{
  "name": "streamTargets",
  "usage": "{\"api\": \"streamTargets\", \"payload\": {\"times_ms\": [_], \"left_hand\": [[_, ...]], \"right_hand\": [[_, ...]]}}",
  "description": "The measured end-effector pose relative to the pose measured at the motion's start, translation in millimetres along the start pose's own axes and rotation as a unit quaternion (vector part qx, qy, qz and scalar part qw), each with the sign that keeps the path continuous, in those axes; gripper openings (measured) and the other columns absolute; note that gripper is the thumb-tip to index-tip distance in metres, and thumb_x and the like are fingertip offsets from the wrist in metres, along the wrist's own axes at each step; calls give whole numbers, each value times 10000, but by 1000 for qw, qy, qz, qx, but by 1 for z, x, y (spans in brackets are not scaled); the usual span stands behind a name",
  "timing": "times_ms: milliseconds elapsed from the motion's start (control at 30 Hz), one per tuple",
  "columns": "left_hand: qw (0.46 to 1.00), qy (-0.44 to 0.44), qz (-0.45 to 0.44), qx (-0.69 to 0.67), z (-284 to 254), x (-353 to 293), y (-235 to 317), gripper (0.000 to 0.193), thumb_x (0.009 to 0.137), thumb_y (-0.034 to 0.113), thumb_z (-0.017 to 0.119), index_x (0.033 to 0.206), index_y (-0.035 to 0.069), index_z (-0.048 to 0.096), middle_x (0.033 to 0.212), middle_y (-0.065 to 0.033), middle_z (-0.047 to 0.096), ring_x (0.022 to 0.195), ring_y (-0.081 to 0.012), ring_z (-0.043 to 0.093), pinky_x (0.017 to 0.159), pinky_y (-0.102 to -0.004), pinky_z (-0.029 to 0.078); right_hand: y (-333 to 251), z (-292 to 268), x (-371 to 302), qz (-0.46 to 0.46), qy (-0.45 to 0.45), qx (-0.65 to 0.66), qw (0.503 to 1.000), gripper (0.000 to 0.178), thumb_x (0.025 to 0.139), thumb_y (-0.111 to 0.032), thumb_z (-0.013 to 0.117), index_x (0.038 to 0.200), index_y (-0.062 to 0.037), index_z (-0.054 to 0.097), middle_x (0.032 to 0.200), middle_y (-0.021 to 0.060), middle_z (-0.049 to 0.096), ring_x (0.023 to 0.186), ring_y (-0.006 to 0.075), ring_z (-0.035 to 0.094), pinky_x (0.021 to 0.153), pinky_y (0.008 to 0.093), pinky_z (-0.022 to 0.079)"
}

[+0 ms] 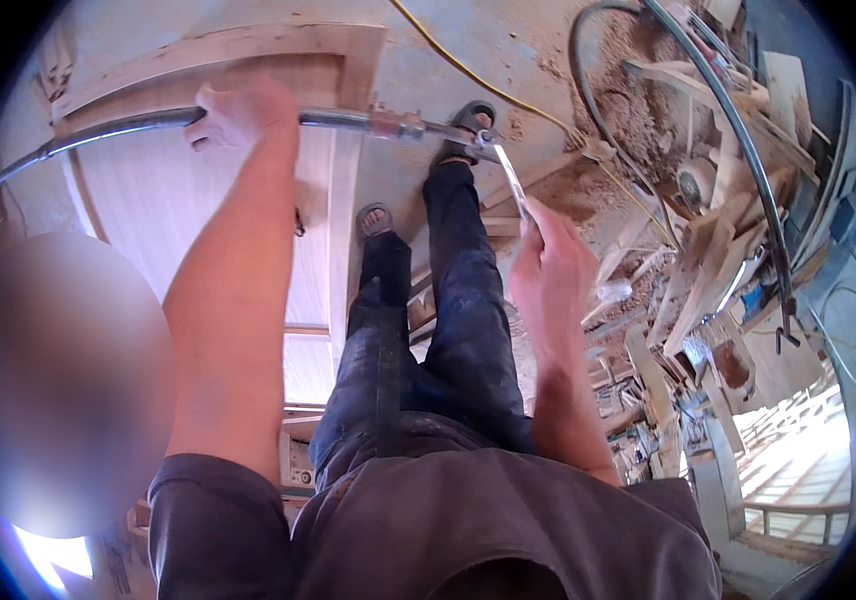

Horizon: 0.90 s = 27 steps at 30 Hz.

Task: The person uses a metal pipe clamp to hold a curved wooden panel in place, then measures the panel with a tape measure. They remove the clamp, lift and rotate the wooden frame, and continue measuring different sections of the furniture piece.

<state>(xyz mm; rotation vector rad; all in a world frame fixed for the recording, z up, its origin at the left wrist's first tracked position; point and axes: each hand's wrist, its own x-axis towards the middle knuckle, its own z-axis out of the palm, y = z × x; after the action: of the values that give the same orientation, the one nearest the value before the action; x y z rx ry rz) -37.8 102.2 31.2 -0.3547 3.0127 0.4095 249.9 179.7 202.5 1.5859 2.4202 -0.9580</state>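
Note:
A long grey metal pipe clamp (333, 119) lies crosswise over a framed wooden panel (218, 200). My left hand (248, 112) is closed around the pipe, with the arm stretched straight out. Toward the right, the pipe ends in a reddish-brown fitting (388, 123) and a screw end near my foot. My right hand (553, 255) is closed on the lower end of a slim, shiny wrench (510, 178). Its upper end meets the clamp's screw end; whether it is seated there I cannot tell. My palm hides the lower part of the wrench.
A yellow cord (458, 65) crosses the floor past my sandalled feet (376, 218). On the right, another long metal bar (738, 130) stands before sawdust (628, 120) and piled wood offcuts (718, 240). A blurred patch covers the lower left.

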Motion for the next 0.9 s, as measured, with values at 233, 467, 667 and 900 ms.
{"api": "streamTargets", "payload": {"times_ms": [233,467,667,900], "left_hand": [[999,-31,1,-35,-4,-7,5,535,703,88,660,1220,-5,557,1199,-299,324,1152,-429,356,848,-460,471],[999,-22,-11,-31,-1,-5,6,544,712,68,651,1239,-9,539,1206,-311,321,1186,-448,342,861,-470,469],[999,5,9,33,12,0,-6,498,791,58,586,1274,-35,506,1202,-355,322,1124,-497,374,886,-527,441],[1000,-5,-5,-2,6,-3,3,479,846,20,491,1321,-40,461,1195,-367,314,1092,-521,390,913,-562,409]], "right_hand": [[-1,37,19,-114,290,166,936,284,787,160,622,1029,23,682,945,94,684,924,242,640,775,318,520],[-26,22,63,43,316,268,909,227,826,129,619,1016,28,691,917,79,689,857,150,637,780,254,505],[-8,9,146,34,257,169,951,179,833,19,641,994,8,719,892,99,724,803,173,674,744,284,518],[2,14,215,51,198,93,974,220,791,8,628,984,1,734,833,132,724,734,213,681,700,316,523]]}}
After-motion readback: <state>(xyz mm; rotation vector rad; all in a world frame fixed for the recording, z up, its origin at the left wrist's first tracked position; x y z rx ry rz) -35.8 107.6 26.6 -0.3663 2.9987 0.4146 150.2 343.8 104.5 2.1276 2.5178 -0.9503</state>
